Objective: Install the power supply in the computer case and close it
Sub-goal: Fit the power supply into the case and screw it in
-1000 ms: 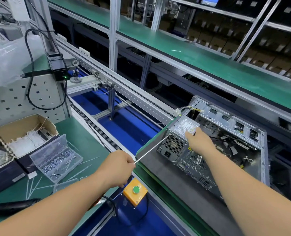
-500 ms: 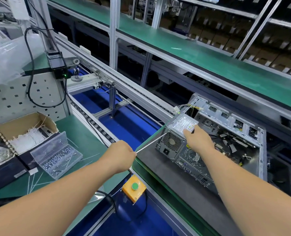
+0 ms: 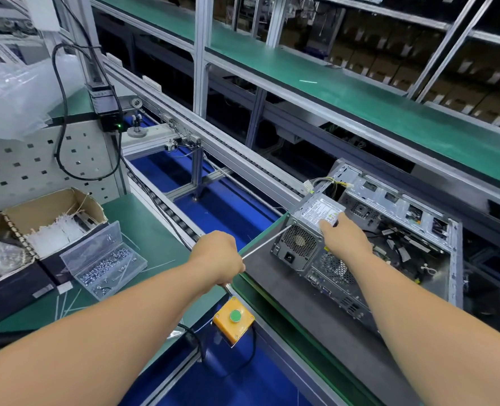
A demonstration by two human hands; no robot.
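Note:
An open grey computer case (image 3: 445, 230) lies on its side on a dark pallet at the right. The silver power supply (image 3: 310, 218) sits in the case's near-left corner, its fan grille facing me and its label up. My right hand (image 3: 344, 237) rests on top of the power supply, fingers on the label. My left hand (image 3: 218, 257) grips the handle of a long screwdriver (image 3: 268, 243). The shaft runs up and right, and its tip meets the upper left corner of the power supply's rear face. Yellow and black cables (image 3: 329, 183) stick out behind the supply.
A clear box of screws (image 3: 105, 263) and a cardboard box of white cable ties (image 3: 52, 227) sit on the green bench at left. A yellow box with a green button (image 3: 234, 317) hangs below my left hand. Conveyor rails (image 3: 213, 142) run diagonally behind.
The screwdriver tip has shifted from the fan grille's edge up to the power supply's top-left corner. Both hands have otherwise stayed in place.

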